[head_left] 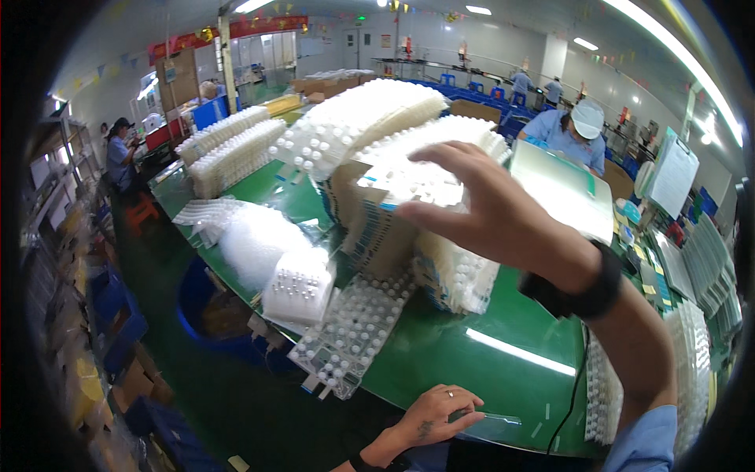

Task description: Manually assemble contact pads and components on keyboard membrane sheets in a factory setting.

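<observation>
Head view, and I'm watching my right hand [487, 208] raised over the green table [472, 370], fingers spread wide and curled slightly, closed on nothing. Its fingertips hover at the top of a leaning row of clear plastic vial trays [393, 157], and I can't tell whether they touch the plastic or hang just above it. That row is what the hand is nearest to: its long axis runs away from my fingers toward the far left, and the trays stand on edge, tilted over. Card-backed packs [373, 236] stand under the palm, on edge as well.

My left hand [436, 417] lies low at the table's near edge, fingers bent down on a flat clear strip [491, 418], pressing it rather than gripping round it. The two hands are well apart, right high, left low.

Beside the left hand, one flat tray of small white-capped vials [350, 338] lies with its near corner hanging past the table edge. A white block of vials [299, 287] sits just beyond it. Between my hands is bare green surface, the only open room I see. Right of my forearm another tray stack [602, 393] crowds the edge. Beyond my right hand a worker in blue with a white cap [578, 130] sits at the far side.
</observation>
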`<state>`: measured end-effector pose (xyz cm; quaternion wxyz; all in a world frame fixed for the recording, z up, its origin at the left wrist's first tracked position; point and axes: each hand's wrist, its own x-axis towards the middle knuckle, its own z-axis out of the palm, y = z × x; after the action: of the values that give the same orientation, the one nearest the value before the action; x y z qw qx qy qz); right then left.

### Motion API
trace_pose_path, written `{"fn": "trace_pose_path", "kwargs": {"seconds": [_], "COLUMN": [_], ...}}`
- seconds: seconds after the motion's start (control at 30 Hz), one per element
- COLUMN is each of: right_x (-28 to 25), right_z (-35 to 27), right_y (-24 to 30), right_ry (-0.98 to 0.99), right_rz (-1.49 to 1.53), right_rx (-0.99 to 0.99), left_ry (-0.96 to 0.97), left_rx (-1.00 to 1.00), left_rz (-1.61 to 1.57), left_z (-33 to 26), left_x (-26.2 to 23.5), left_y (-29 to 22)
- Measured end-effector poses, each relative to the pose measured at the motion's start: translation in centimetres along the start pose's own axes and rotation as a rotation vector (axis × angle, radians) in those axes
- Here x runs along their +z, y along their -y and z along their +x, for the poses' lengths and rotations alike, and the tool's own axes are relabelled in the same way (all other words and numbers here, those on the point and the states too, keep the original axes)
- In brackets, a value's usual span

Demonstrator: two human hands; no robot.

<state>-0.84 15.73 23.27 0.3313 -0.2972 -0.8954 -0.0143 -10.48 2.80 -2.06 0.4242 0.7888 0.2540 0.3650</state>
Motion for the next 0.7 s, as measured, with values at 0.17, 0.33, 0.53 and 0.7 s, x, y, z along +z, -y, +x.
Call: {"fn": "trace_pose_path", "kwargs": {"seconds": [0.17,0.33,0.53,0.7], "right_x": [7.2,3.0,2.6,2.4], "right_z": [4.4,6.3,6.8,6.9], "right_y": [-3.0,-4.4,-3.9,-8.2], "right_ry": [0.076,0.347,0.287,-0.015], "right_rz": [-0.483,-0.09,-0.003,-0.078], "right_rx": [0.097,0.352,0.423,0.371], "left_ry": [-0.054,-0.059,-0.051,-0.06], "left_rx": [0.042,0.05,0.024,0.037], "left_rz": [-0.052,-0.122,-0.124,-0.159], "left_z": [-0.9,-0.5,-1.0,-0.7], "left_x": [0.0,0.9,0.7,0.7], "left_y": [0.5,0.4,0.8,0.7]}}
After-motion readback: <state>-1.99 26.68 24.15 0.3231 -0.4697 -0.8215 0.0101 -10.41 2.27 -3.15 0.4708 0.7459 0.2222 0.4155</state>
